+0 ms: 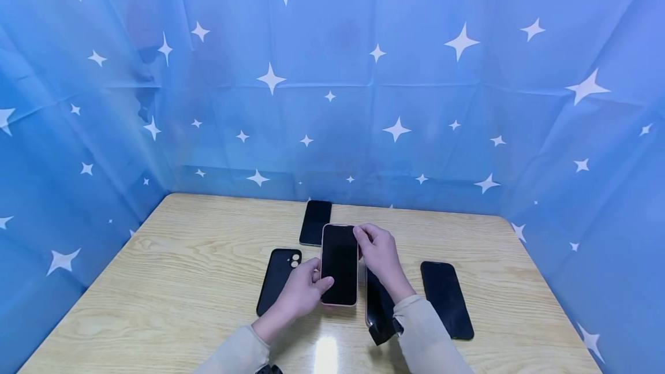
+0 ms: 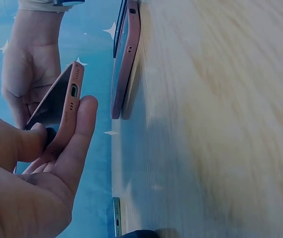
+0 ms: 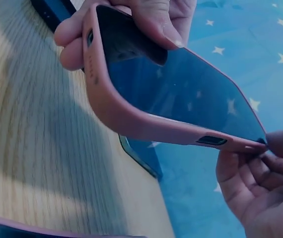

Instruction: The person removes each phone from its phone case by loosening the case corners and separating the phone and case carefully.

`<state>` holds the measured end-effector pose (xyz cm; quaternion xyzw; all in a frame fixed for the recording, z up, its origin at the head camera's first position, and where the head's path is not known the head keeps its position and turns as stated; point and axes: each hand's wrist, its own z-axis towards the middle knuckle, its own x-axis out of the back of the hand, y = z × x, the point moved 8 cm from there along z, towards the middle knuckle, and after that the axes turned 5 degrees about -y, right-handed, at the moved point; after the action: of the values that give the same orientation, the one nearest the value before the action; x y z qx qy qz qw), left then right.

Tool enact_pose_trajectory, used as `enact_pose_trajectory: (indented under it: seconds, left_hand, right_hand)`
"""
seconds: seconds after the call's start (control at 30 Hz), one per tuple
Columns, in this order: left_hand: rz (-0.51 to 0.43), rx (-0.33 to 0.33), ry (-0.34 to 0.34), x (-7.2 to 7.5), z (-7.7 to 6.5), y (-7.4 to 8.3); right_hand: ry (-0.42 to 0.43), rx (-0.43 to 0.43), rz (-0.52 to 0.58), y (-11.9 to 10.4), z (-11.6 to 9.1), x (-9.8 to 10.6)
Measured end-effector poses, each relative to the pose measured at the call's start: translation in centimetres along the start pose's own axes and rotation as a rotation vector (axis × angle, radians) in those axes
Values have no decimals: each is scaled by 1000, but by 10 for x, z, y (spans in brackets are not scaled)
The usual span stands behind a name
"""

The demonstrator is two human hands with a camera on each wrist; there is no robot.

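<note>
A smartphone (image 1: 339, 267) with a dark screen, in a pink case (image 3: 131, 121), is held up above the table, screen toward the head camera. My left hand (image 1: 303, 290) grips its lower left side, thumb over the screen and fingers behind, as the left wrist view also shows. At the upper right corner my right hand (image 1: 381, 255) pinches the phone and case edge between thumb and fingers. In the right wrist view the case wraps the bottom and long side, and its side cutout shows.
On the wooden table (image 1: 197, 281) lie a black phone case (image 1: 275, 281) at left, a phone (image 1: 316, 223) behind, and a black phone (image 1: 448, 299) at right. Another pink-cased phone (image 1: 378, 299) lies partly under my right forearm. A blue star-patterned curtain (image 1: 332, 108) surrounds the table.
</note>
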<state>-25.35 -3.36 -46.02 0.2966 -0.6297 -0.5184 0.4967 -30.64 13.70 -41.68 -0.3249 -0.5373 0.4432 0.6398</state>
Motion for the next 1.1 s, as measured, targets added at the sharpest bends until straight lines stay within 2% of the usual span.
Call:
enact_pose_trajectory:
  seconds: [0.17, 0.4, 0.53, 0.7, 0.8, 0.87, 1.1]
  left_hand:
    - [-22, -8, 9, -1, -1, 2]
    - [-106, -26, -13, -9, -2, 7]
    - [-170, -10, -22, -14, -2, 7]
    - [-243, -1, -30, -17, -2, 8]
    - [-252, 2, -37, -16, -2, 8]
    - [-247, 5, -44, -15, -2, 8]
    - [-228, -7, -67, -13, 0, 7]
  right_hand:
    - [24, 13, -7, -1, 0, 1]
    - [176, 61, -116, -7, -4, 2]
    - [242, 68, -146, -7, -5, 1]
    - [265, 101, -144, -6, -6, 1]
    - [234, 74, -81, 0, -4, 0]
    - [201, 30, -1, 7, -2, -1]
    - [77, -166, 407, 26, 0, -9]
